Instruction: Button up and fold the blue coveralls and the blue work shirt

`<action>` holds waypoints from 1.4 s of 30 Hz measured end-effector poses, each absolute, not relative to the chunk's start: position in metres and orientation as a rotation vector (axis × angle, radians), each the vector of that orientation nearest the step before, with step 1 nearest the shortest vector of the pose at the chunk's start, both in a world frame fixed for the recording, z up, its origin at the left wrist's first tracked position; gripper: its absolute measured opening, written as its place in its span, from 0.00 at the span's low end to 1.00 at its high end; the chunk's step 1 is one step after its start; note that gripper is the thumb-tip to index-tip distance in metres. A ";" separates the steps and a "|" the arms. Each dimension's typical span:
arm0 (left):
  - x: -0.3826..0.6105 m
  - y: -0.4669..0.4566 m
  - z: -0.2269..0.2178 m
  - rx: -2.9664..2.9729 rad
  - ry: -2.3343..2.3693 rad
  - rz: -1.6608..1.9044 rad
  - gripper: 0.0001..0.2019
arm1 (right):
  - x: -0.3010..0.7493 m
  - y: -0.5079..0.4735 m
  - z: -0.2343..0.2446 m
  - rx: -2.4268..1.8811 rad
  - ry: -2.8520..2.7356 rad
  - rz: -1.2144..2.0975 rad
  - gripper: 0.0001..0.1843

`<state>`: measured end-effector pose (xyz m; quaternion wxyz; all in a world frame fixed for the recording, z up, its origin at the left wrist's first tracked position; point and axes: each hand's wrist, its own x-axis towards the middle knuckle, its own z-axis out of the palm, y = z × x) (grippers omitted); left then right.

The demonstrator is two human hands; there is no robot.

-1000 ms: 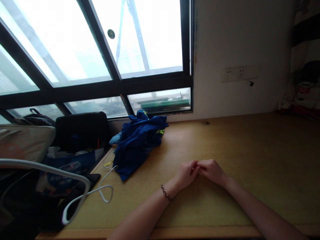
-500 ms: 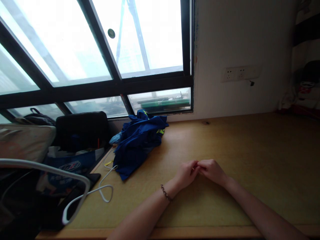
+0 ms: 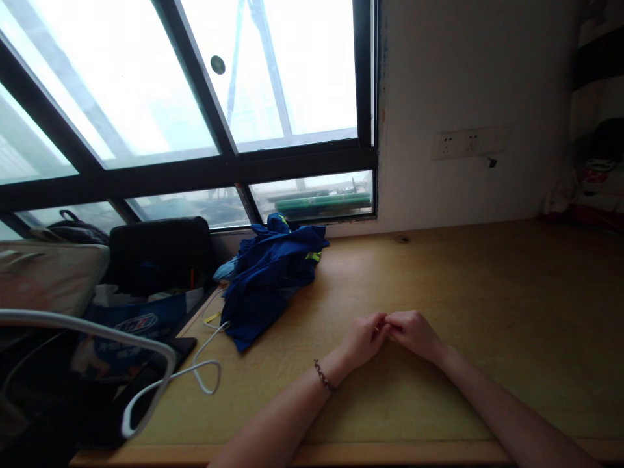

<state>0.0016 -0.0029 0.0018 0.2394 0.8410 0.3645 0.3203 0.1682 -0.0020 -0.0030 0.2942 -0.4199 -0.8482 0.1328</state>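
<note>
My left hand [image 3: 364,340] rests on the wooden table [image 3: 414,403], a braided bracelet [image 3: 324,376] around its wrist. My right hand [image 3: 414,335] lies against it, the fingertips of both meeting in front of me. The fingers of each are curled closed, and no object shows in them; the palms face away from view. To the left of my hands, apart from them, a crumpled dark blue garment [image 3: 273,273] with yellow-green patches lies on the table.
A white cable [image 3: 207,380] loops over the table's left edge. Beyond that edge stand a black chair back [image 3: 160,253] and a blue printed bag [image 3: 141,318]. A window [image 3: 292,71] and a wall with sockets [image 3: 458,143] border the far side.
</note>
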 end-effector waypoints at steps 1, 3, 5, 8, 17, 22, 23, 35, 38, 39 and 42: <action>0.002 -0.003 0.002 2.303 1.000 0.879 0.10 | 0.168 -0.002 -0.003 -1.115 -2.258 0.354 0.08; 0.002 -0.003 0.002 2.303 1.003 0.881 0.10 | 0.168 -0.002 -0.003 -1.113 -2.261 0.354 0.08; 0.002 -0.003 0.001 2.304 1.002 0.885 0.09 | 0.168 -0.003 -0.002 -1.116 -2.265 0.351 0.08; 0.002 -0.002 0.001 2.303 0.995 0.893 0.09 | 0.168 -0.003 -0.002 -1.125 -2.269 0.347 0.08; 0.002 -0.002 0.000 2.297 0.992 0.891 0.09 | 0.168 -0.002 -0.002 -1.124 -2.273 0.357 0.07; 0.002 -0.002 0.000 2.302 0.996 0.892 0.09 | 0.168 -0.002 -0.003 -1.123 -2.269 0.353 0.07; 0.002 -0.002 0.000 2.305 0.996 0.891 0.09 | 0.168 -0.002 -0.003 -1.120 -2.269 0.351 0.07; -0.014 0.012 0.013 2.582 1.030 0.948 0.11 | 0.169 -0.002 -0.003 -1.128 -2.219 0.309 0.10; -0.034 0.030 0.033 2.619 1.408 1.218 0.14 | 0.170 -0.001 -0.003 -1.129 -2.188 0.301 0.12; -0.043 0.036 0.041 2.576 1.628 1.286 0.16 | 0.170 -0.001 -0.003 -1.132 -2.187 0.297 0.12; -0.078 0.051 0.055 2.267 2.327 1.311 0.28 | 0.170 -0.001 -0.003 -1.141 -2.189 0.284 0.13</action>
